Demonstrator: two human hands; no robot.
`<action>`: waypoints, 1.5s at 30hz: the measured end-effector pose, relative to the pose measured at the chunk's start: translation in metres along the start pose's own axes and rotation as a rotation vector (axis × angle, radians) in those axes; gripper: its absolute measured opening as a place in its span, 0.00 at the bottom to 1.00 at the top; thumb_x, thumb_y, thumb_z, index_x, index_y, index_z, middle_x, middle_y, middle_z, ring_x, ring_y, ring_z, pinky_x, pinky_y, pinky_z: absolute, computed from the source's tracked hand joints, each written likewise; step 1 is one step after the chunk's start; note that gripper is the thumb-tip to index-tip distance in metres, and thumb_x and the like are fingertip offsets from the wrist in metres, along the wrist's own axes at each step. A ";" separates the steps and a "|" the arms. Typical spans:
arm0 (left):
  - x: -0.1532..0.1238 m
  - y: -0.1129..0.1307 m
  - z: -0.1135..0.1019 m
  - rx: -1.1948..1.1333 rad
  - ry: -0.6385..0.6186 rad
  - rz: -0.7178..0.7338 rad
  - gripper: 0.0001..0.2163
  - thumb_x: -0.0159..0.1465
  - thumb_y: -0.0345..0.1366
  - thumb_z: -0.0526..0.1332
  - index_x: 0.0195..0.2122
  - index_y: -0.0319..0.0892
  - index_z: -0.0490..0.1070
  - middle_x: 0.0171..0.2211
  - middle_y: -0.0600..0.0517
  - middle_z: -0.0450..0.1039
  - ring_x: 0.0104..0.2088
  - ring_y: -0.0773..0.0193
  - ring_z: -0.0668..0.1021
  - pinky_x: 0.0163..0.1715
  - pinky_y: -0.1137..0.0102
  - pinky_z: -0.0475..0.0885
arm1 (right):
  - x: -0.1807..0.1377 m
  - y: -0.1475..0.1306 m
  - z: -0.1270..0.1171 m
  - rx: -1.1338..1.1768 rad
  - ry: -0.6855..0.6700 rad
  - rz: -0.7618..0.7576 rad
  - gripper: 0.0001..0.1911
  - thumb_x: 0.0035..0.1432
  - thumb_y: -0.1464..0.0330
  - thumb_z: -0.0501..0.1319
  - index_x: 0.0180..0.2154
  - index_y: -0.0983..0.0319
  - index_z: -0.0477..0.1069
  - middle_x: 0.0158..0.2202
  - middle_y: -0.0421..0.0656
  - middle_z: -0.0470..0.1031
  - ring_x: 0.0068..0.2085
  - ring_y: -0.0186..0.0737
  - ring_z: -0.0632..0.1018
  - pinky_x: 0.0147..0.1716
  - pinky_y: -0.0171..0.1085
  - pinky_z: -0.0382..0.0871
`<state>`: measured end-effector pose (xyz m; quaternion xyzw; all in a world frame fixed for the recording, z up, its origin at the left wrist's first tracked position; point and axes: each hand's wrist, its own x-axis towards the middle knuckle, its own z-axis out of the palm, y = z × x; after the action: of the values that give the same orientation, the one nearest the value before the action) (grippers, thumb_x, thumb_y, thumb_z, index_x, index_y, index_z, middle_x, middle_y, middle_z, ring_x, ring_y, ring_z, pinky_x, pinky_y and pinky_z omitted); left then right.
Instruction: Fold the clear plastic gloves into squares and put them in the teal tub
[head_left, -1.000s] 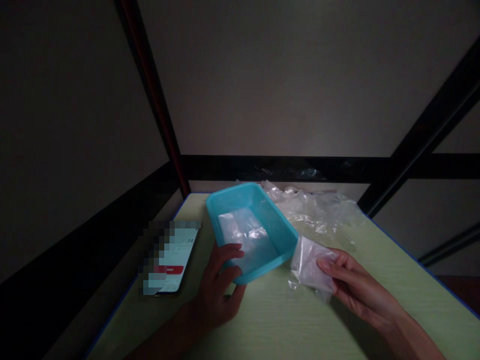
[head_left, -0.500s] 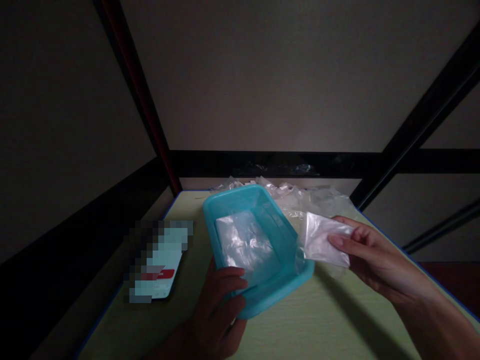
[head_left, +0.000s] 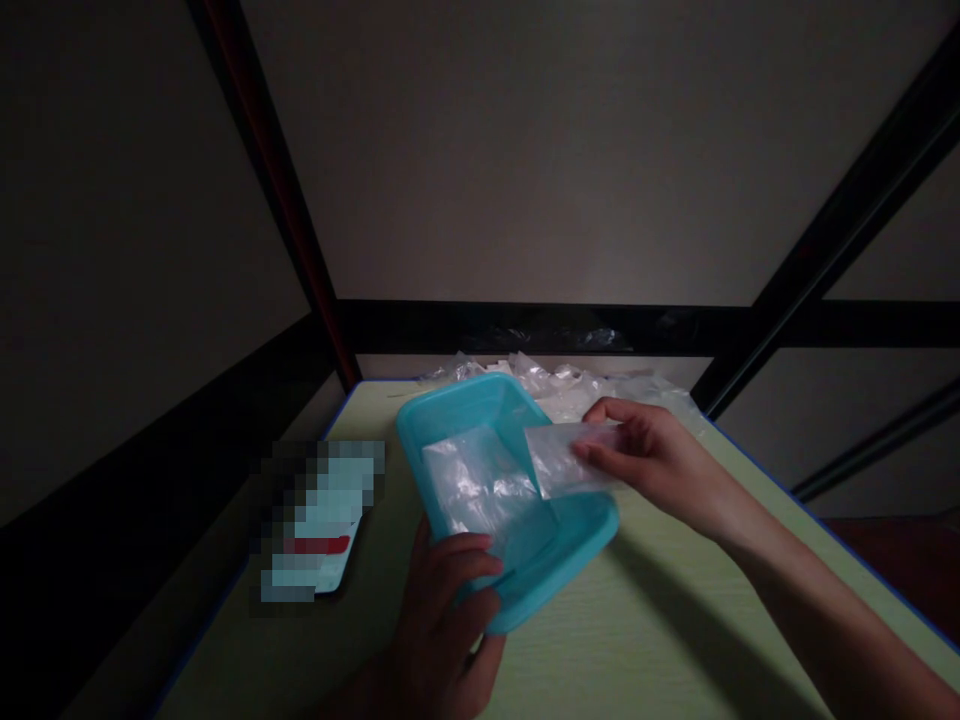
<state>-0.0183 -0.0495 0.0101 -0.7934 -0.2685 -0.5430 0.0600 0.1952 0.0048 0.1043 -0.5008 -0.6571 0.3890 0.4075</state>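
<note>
A turquoise plastic tray [head_left: 439,420] sits on the pale green table [head_left: 660,640] with clear plastic bags [head_left: 472,485] lying flat inside it. My left hand [head_left: 450,610] grips the tray's near rim, thumb inside and fingers curled under. My right hand [head_left: 652,460] pinches a folded clear plastic bag [head_left: 559,460] and holds it above the right half of the tray.
A heap of crumpled clear plastic bags [head_left: 577,385] lies at the table's far edge behind the tray. A phone [head_left: 322,520] with a lit screen rests at the left. Dark metal frame bars [head_left: 832,240] run behind and beside the table.
My right hand has carried the folded bag from the table beside the tray up and leftwards over the tray. The left hand kept its grip on the rim.
</note>
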 end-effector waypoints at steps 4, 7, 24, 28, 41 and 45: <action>0.001 0.002 0.001 0.024 0.001 -0.020 0.10 0.50 0.19 0.56 0.28 0.41 0.64 0.29 0.48 0.72 0.35 0.60 0.77 0.38 0.61 0.76 | 0.011 -0.011 0.014 -0.439 -0.013 -0.152 0.02 0.49 0.70 0.59 0.26 0.62 0.66 0.19 0.37 0.67 0.22 0.32 0.68 0.20 0.30 0.55; 0.002 0.003 0.001 0.025 0.001 -0.029 0.11 0.50 0.19 0.55 0.28 0.42 0.64 0.29 0.49 0.72 0.35 0.60 0.77 0.38 0.61 0.75 | 0.020 -0.022 0.028 -0.801 -0.075 -0.213 0.04 0.52 0.74 0.57 0.31 0.64 0.69 0.24 0.41 0.72 0.26 0.35 0.71 0.25 0.32 0.57; 0.001 0.005 0.002 0.061 -0.040 -0.034 0.10 0.50 0.20 0.53 0.29 0.43 0.63 0.29 0.49 0.73 0.36 0.60 0.77 0.40 0.60 0.72 | 0.061 -0.028 0.079 -1.320 -0.310 -0.226 0.16 0.57 0.82 0.49 0.40 0.70 0.73 0.38 0.58 0.76 0.42 0.51 0.77 0.36 0.39 0.70; 0.000 0.005 0.001 0.062 -0.049 -0.013 0.10 0.49 0.20 0.54 0.29 0.43 0.63 0.30 0.49 0.73 0.36 0.59 0.77 0.42 0.59 0.71 | 0.062 -0.025 0.088 -1.319 -0.341 -0.229 0.16 0.57 0.82 0.50 0.39 0.71 0.74 0.38 0.58 0.77 0.41 0.52 0.78 0.35 0.40 0.71; -0.001 0.004 0.003 0.043 -0.027 -0.016 0.08 0.51 0.20 0.53 0.27 0.40 0.64 0.30 0.50 0.73 0.37 0.61 0.76 0.47 0.58 0.68 | 0.067 -0.022 0.104 -1.315 -0.382 -0.174 0.16 0.57 0.82 0.50 0.37 0.70 0.75 0.37 0.56 0.78 0.42 0.48 0.78 0.35 0.39 0.73; 0.000 0.005 0.002 0.051 -0.043 -0.016 0.09 0.51 0.20 0.54 0.28 0.41 0.64 0.30 0.50 0.73 0.37 0.61 0.77 0.47 0.56 0.68 | 0.067 -0.018 0.105 -1.295 -0.377 -0.172 0.15 0.56 0.82 0.51 0.39 0.70 0.74 0.39 0.57 0.77 0.41 0.48 0.78 0.35 0.38 0.73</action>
<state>-0.0145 -0.0532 0.0105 -0.8010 -0.2901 -0.5190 0.0701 0.0805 0.0559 0.0926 -0.5136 -0.8547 -0.0360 -0.0666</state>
